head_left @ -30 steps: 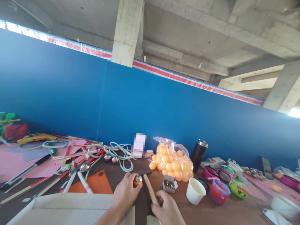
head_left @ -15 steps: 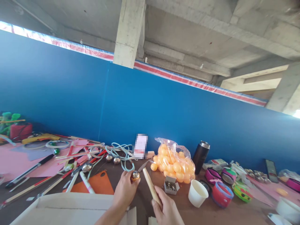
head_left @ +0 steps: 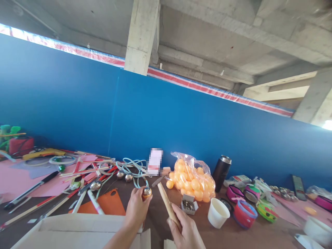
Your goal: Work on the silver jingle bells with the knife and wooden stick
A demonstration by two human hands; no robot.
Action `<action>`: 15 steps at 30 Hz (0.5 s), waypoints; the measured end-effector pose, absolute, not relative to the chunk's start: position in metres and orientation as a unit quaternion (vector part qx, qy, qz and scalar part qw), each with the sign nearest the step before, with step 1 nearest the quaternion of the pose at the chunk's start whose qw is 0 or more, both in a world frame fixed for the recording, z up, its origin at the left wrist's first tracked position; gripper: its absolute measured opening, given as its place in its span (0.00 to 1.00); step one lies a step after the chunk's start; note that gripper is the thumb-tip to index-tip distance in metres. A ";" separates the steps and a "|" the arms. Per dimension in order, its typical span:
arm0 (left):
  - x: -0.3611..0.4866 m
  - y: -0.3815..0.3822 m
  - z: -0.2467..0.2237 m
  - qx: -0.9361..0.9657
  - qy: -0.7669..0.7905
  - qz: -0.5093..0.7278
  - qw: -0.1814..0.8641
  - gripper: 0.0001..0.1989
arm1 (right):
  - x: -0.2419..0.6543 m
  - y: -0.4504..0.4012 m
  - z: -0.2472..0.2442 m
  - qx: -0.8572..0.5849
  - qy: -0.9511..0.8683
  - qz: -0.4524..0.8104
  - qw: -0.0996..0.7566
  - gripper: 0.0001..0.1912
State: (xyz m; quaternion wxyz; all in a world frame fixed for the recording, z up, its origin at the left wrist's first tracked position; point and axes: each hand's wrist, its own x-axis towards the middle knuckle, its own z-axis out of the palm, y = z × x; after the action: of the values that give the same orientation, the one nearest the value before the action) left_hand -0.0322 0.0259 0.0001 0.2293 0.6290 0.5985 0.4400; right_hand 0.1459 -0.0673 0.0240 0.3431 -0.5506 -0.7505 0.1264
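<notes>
My left hand (head_left: 137, 206) is closed around a shiny metal ball (head_left: 147, 192), which shows between the thumb and fingers with an orange reflection or underside. In my right hand (head_left: 185, 226) is a hammer (head_left: 167, 202), gripped by its pale wooden handle. The narrow dark hammer head points up and left, just right of the ball and apart from it. To the right of the hammer stands a small open box of metal tacks or similar pieces (head_left: 188, 204). Behind it lies a clear bag of orange balls (head_left: 192, 180).
A white paper cup (head_left: 218, 213), a black bottle (head_left: 222, 173) and small coloured pouches (head_left: 245, 214) stand to the right. On the left are a cardboard box (head_left: 77, 230), an orange sheet (head_left: 111, 204), sticks and more metal balls (head_left: 129, 177). A blue partition (head_left: 181, 114) rises behind.
My left hand has shifted slightly left with the metal ball, widening the gap to the hammer. The hammer head has tilted a little, while my right hand stays nearly in place.
</notes>
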 end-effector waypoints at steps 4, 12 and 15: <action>-0.032 0.027 0.000 0.629 0.599 0.439 0.229 0.16 | 0.145 -0.067 0.023 -0.542 -0.763 0.129 0.327 0.21; -0.033 0.028 0.000 0.626 0.607 0.434 0.227 0.16 | 0.144 -0.067 0.021 -0.547 -0.769 0.111 0.311 0.23; -0.032 0.028 -0.001 0.625 0.610 0.434 0.220 0.16 | 0.142 -0.067 0.023 -0.549 -0.768 0.111 0.309 0.23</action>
State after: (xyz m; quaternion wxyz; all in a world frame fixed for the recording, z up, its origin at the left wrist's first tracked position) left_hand -0.0325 0.0285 -0.0011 0.2204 0.6255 0.6096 0.4343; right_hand 0.1418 -0.0667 0.0227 0.3095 -0.5494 -0.7682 0.1108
